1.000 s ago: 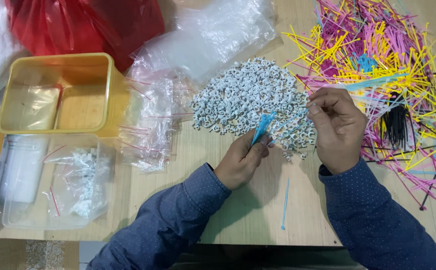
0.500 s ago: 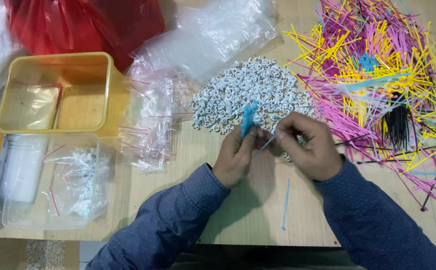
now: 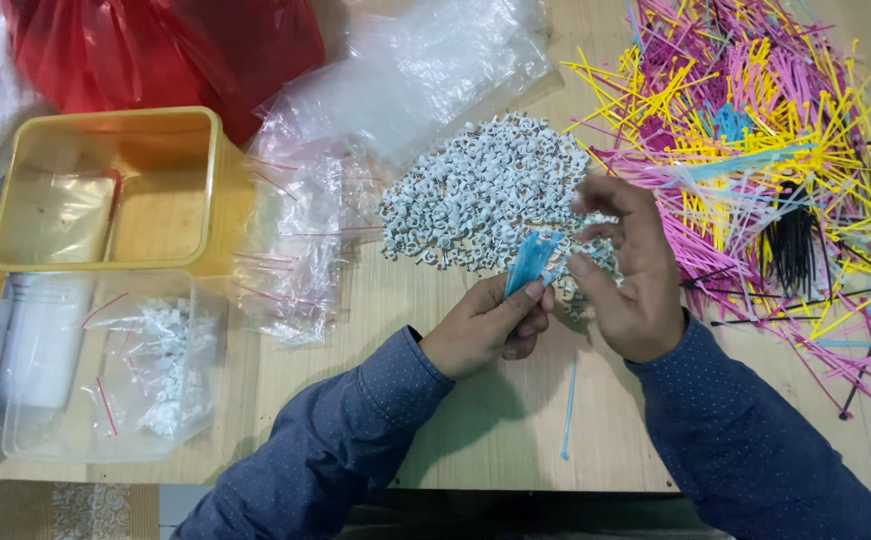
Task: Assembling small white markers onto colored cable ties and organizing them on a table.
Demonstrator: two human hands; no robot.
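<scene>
Two hands held close together

The left hand (image 3: 491, 325) is curled tight, with thumb and fingers pinched together. The right hand (image 3: 631, 270) is held just beside it, palm turned inward, fingers spread loosely. Both arms are covered by blue sleeves.

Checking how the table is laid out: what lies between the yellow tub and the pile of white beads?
In the head view, clear plastic bags with red strips lie between the yellow tub and the white bead pile.

Left hand (image 3: 488, 325) grips blue cable ties (image 3: 531, 260); right hand (image 3: 628, 270) open over white beads (image 3: 476, 190).
</scene>
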